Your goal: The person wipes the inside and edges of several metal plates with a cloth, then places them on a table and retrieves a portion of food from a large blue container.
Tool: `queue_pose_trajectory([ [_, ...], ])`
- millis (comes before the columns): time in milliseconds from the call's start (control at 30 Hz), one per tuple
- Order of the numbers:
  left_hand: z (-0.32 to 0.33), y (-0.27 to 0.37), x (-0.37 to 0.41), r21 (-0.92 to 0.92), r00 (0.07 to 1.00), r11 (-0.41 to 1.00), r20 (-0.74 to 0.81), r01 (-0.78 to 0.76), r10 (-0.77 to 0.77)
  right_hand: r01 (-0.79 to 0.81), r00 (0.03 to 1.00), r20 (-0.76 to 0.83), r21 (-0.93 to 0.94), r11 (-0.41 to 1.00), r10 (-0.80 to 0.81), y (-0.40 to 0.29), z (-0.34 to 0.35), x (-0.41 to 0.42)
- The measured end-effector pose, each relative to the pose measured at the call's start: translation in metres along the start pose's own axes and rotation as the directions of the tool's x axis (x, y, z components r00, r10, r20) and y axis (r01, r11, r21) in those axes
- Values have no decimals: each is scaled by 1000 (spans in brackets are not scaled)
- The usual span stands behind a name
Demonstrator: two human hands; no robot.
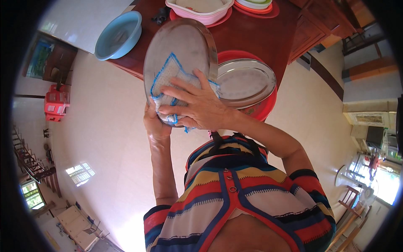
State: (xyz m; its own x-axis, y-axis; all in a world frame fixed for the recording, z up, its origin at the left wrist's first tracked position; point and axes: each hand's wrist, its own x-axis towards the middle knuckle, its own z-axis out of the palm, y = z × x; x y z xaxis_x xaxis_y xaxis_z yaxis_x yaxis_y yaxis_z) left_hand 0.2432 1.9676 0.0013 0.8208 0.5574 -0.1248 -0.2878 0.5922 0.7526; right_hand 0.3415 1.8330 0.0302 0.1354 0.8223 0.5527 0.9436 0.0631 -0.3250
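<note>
An oval metal platter (185, 41) stands tilted up before me, its lower end in my left hand (157, 123). A whitish cloth with blue stitched edges (168, 75) lies against the platter's face. My right hand (198, 104) presses the cloth there with spread fingers. To the right, another oval metal platter (247, 82) rests in a round red tray or basin (270, 104) at the table edge. The left fingers are partly hidden behind the platter and cloth.
On the dark red wooden table (255, 37) are a light blue plastic basin (118, 36) at the left corner, a pink-rimmed basin (200, 12) at the back and stacked colored dishes (255, 6). Red plastic stools (56, 102) stand far left.
</note>
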Motion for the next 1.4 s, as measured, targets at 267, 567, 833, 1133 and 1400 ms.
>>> queue_pose_trajectory([
  [267,-21,22,-17,140,998,990,-53,-7,14,-98,952,-296,-60,993,76,54,9,40],
  [567,-14,12,-27,-13,987,1000,-163,-5,3,-341,881,-209,341,876,424,109,12,31],
  [833,-1,11,-7,-68,978,997,-206,-46,32,-355,902,-155,264,897,403,-19,39,-34],
  [1133,45,-2,-21,232,985,964,-139,128,-98,-333,892,-316,26,942,324,90,-1,12],
  [1400,28,6,18,173,988,975,39,142,-150,-221,946,-230,63,973,230,52,16,23],
])
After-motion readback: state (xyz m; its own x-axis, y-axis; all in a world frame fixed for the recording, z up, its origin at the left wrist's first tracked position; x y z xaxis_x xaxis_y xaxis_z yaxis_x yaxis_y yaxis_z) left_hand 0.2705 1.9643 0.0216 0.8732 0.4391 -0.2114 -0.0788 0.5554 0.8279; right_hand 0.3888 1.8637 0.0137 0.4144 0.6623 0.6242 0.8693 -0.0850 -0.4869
